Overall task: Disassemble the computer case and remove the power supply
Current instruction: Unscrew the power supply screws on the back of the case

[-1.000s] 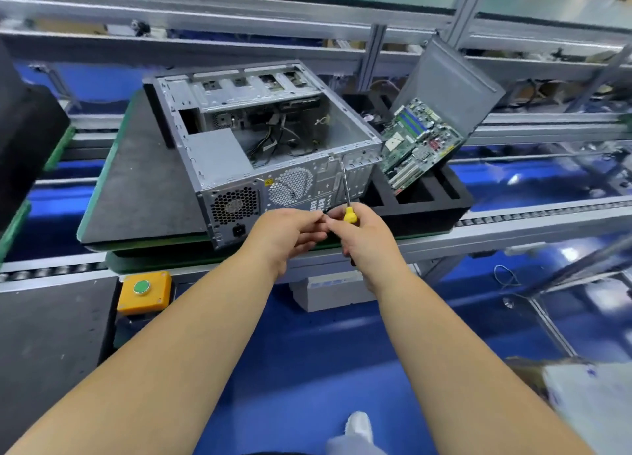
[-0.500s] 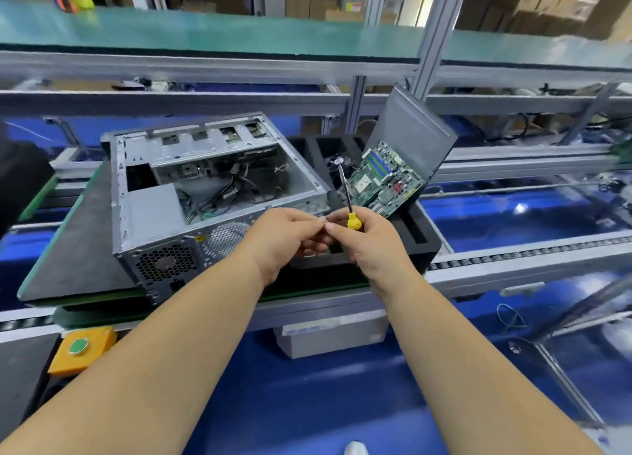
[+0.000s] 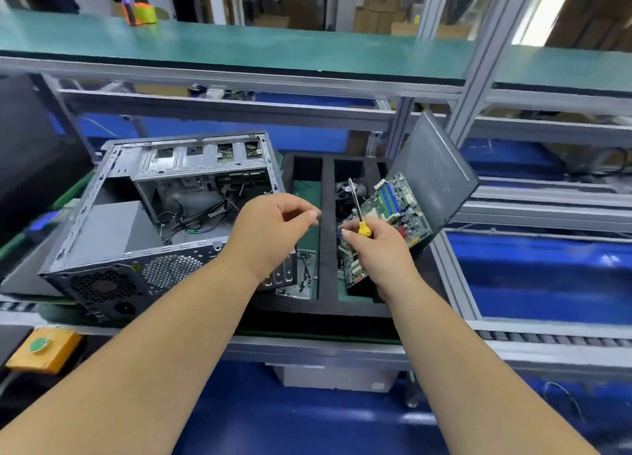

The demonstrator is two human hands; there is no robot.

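Head view, workbench on a conveyor line. Computer case (image 3: 164, 222) lies on its side w/ side panel off, open face up, rear panel toward the viewer; it rests on a dark mat (image 3: 24, 277) at centre-left. Power supply (image 3: 116, 229), a plain grey box, sits inside the case at the near-left corner, behind the honeycomb fan grille (image 3: 102, 287) and power socket on the rear panel. Loose cables (image 3: 201, 215) lie across the case floor; drive bays (image 3: 205, 157) occupy the far end. Left hand (image 3: 270, 229) hovers over the case's near-right corner, fingers curled, thumb and forefinger tips brought together as in a pinch; whether sth small is held between them cannot be told. Right hand (image 3: 372, 253) grips a screwdriver (image 3: 359, 212) by its yellow handle, shaft pointing up and slightly away; the tip touches nothing. The two hands are near each other but apart. Behind and below the hands, a black foam tray (image 3: 326, 215) w/ several compartments sits just right of the case. A motherboard (image 3: 386, 222) leans tilted in the tray's right compartment, and a dark grey side panel (image 3: 434, 174) leans behind it. Small metal parts lie in the near middle compartment, partly hidden by the left wrist. Yellow box w/ green push-button (image 3: 41, 348) sits at the bench edge, lower left.
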